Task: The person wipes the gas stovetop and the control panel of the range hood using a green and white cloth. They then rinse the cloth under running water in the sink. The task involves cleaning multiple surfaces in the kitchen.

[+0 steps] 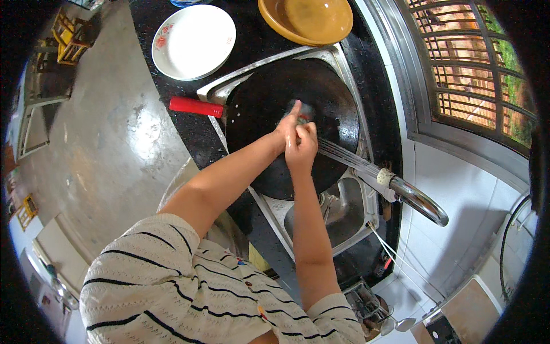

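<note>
A large black wok (263,86) with a red handle (196,106) lies across the sink, its handle pointing left over the counter. Both my hands are together above its middle, wet and touching. My left hand (288,127) is closed, one digit pointing away from me, beside a small blurred greyish thing (308,109) that I cannot name. Against it, my right hand (301,147) is curled closed; what its fingers hold, if anything, is hidden. Water streams (344,155) from the curved metal faucet (421,199) at the right toward my hands and the wok.
A white bowl with a red flower pattern (195,43) stands on the black counter at the far left. Beyond the sink sits a brown-yellow basin (309,20). Part of the steel sink (344,212) shows on the near side. A barred window (475,69) is at the right.
</note>
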`<state>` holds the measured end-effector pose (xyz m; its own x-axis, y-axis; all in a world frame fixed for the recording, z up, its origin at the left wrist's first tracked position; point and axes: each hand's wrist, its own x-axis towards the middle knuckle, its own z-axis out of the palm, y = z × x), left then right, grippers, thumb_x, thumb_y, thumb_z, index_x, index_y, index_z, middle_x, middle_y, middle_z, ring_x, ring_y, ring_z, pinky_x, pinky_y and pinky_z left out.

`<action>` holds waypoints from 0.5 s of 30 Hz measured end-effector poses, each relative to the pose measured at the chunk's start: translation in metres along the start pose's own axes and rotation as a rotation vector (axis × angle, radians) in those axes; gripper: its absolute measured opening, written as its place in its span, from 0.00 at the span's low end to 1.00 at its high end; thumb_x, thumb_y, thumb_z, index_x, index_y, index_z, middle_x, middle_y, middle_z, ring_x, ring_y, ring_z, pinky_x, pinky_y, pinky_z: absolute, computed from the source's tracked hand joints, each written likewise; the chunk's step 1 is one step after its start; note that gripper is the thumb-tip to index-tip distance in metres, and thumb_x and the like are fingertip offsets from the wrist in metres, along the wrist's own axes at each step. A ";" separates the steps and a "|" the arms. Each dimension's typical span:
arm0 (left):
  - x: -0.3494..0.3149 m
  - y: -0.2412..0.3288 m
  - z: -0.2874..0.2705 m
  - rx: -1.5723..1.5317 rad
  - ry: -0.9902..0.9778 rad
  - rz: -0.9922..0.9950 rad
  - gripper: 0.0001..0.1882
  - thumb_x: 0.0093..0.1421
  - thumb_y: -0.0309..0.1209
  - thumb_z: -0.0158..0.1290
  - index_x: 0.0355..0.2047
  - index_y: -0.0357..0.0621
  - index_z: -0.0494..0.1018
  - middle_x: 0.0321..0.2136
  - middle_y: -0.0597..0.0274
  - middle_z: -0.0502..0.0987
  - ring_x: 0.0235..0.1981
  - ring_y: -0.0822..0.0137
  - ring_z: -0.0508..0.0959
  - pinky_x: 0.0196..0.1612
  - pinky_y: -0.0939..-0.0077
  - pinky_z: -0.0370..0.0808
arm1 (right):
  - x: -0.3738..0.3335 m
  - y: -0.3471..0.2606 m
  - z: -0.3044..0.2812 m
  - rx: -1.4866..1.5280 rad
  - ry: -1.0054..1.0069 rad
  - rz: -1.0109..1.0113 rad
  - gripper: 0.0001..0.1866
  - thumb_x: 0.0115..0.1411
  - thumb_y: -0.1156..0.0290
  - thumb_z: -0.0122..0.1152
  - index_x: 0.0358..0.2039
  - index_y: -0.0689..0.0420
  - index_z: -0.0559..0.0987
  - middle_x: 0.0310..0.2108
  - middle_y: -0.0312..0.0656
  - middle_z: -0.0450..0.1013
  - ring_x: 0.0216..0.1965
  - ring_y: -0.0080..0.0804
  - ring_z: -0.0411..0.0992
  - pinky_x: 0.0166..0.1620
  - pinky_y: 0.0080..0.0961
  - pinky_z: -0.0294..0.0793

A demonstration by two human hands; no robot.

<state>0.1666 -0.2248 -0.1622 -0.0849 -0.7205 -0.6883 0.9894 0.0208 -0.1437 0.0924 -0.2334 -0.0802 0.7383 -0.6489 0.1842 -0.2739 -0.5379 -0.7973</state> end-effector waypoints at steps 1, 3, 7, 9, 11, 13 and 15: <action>0.012 -0.001 -0.016 0.527 -0.021 0.207 0.31 0.62 0.59 0.40 0.47 0.43 0.69 0.40 0.53 0.75 0.40 0.56 0.75 0.45 0.62 0.71 | 0.001 0.003 0.007 -0.062 0.053 -0.005 0.14 0.59 0.65 0.55 0.22 0.61 0.72 0.28 0.49 0.69 0.28 0.47 0.69 0.32 0.37 0.69; 0.027 -0.008 -0.042 1.134 -0.009 0.432 0.25 0.64 0.53 0.41 0.45 0.43 0.70 0.37 0.54 0.75 0.36 0.55 0.75 0.43 0.62 0.72 | 0.008 0.021 0.018 -0.256 0.206 -0.007 0.21 0.64 0.60 0.50 0.20 0.62 0.74 0.21 0.52 0.71 0.22 0.52 0.69 0.28 0.41 0.67; -0.031 -0.021 0.020 0.556 0.187 0.181 0.18 0.66 0.43 0.43 0.45 0.40 0.69 0.34 0.56 0.75 0.32 0.57 0.75 0.38 0.59 0.73 | 0.028 0.060 0.001 -0.184 0.272 0.378 0.21 0.65 0.60 0.46 0.22 0.62 0.75 0.23 0.55 0.71 0.23 0.55 0.69 0.28 0.41 0.67; -0.043 -0.014 0.035 0.562 0.232 0.302 0.18 0.65 0.42 0.44 0.44 0.39 0.69 0.34 0.56 0.75 0.33 0.58 0.75 0.36 0.60 0.73 | 0.032 0.059 0.007 -0.200 0.377 0.293 0.19 0.65 0.60 0.46 0.24 0.61 0.74 0.24 0.55 0.72 0.24 0.57 0.69 0.28 0.42 0.67; -0.049 -0.005 0.042 0.466 0.238 0.359 0.18 0.64 0.42 0.47 0.43 0.38 0.71 0.34 0.54 0.76 0.35 0.60 0.76 0.36 0.61 0.73 | 0.018 0.042 0.017 -0.239 0.375 0.237 0.17 0.65 0.61 0.47 0.25 0.61 0.73 0.23 0.55 0.71 0.24 0.56 0.69 0.28 0.42 0.67; -0.010 0.008 -0.022 0.563 -0.012 0.324 0.18 0.64 0.41 0.48 0.42 0.37 0.72 0.35 0.53 0.76 0.36 0.59 0.76 0.39 0.61 0.73 | 0.005 0.004 0.035 -0.280 0.331 -0.112 0.14 0.64 0.64 0.48 0.26 0.59 0.72 0.21 0.53 0.69 0.21 0.53 0.69 0.24 0.40 0.66; -0.018 -0.003 -0.017 0.323 0.139 0.090 0.15 0.67 0.40 0.42 0.41 0.43 0.73 0.35 0.60 0.77 0.31 0.63 0.75 0.39 0.63 0.74 | 0.010 0.036 0.026 -0.381 0.235 -0.054 0.15 0.64 0.64 0.49 0.22 0.58 0.71 0.18 0.51 0.68 0.19 0.51 0.68 0.22 0.40 0.65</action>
<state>0.1632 -0.2002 -0.1613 0.0111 -0.6243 -0.7811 0.9778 -0.1565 0.1390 0.1058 -0.2452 -0.1217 0.6093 -0.6958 0.3804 -0.4792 -0.7052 -0.5225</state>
